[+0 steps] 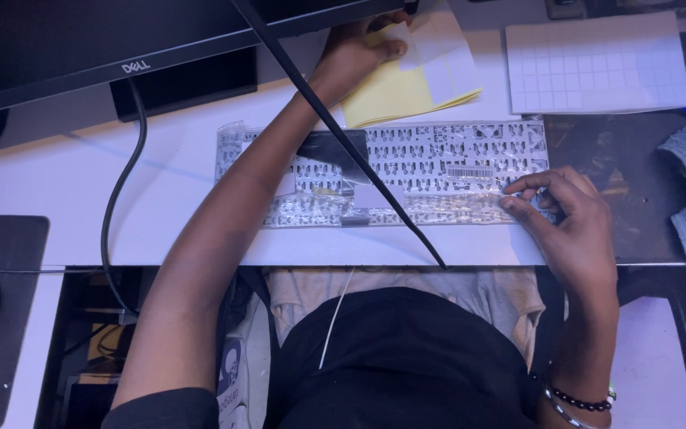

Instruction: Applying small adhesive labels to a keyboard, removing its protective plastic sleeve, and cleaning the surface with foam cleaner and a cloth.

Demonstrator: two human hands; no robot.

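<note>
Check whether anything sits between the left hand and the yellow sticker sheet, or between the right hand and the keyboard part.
Nothing visible does. The left hand already rests on the yellow sheet, and the right hand's fingertips touch the keyboard part. A black cable crosses over the left forearm and keyboard part, blocking neither.
</note>
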